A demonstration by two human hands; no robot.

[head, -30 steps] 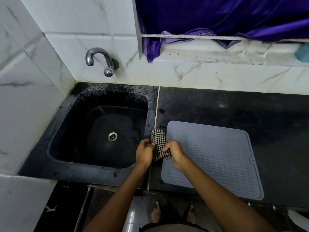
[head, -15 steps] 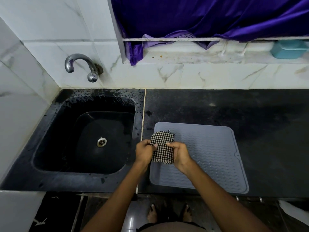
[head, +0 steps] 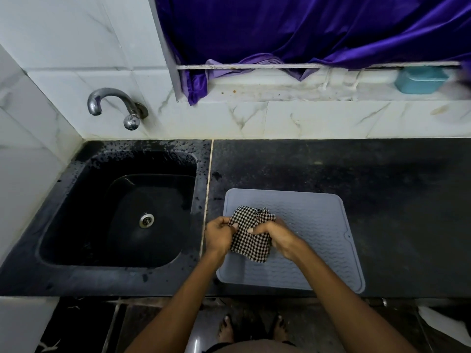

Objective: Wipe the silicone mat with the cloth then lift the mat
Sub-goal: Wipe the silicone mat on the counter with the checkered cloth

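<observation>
Beside a black sink, both hands pinch a checked cloth over the near-left part of a grey silicone mat lying flat on the dark counter. Left hand and right hand partly hide the fabric; whether it touches the mat is unclear.

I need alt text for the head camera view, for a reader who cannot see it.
A person's left hand and right hand hold a black-and-white checked cloth over a grey silicone mat on a dark counter. A black sink with a tap is to the left.
</observation>
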